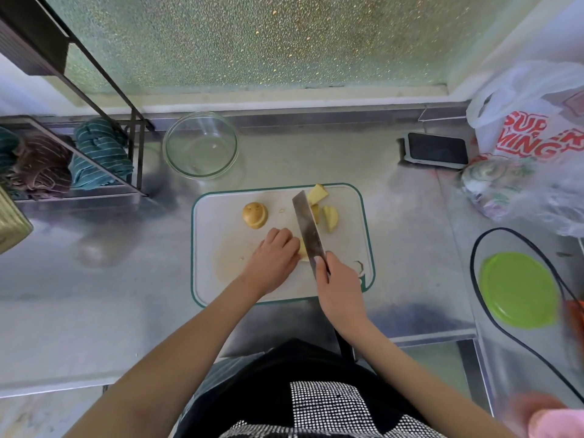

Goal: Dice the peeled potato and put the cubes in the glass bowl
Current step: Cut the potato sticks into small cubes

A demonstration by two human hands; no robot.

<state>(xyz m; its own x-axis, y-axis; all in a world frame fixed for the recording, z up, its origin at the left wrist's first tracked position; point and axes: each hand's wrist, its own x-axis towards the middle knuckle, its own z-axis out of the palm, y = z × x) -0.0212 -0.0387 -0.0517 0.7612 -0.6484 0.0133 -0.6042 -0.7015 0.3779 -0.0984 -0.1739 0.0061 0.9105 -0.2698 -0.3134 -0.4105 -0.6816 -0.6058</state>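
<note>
Both forearms extend forward from the lower edge of the view and converge over the white cutting board, which lies flat on the steel table.

Left hand: palm down, knuckles raised, fingers curled. The grip is closed onto a potato piece and pins it against the board. Only a yellow edge of this piece shows between the hand and the blade.

Right hand: the grip is closed around the handle of the knife. The blade points away from the person and stands against the right side of the held piece.

Other potato parts on the board:
- A rounded end piece lies left of the blade, apart from both hands.
- Several cut wedges lie right of the blade, toward the far right corner.

The glass bowl stands on the table beyond the far left corner of the board. It holds no cubes; only a small scrap shows inside.
</note>
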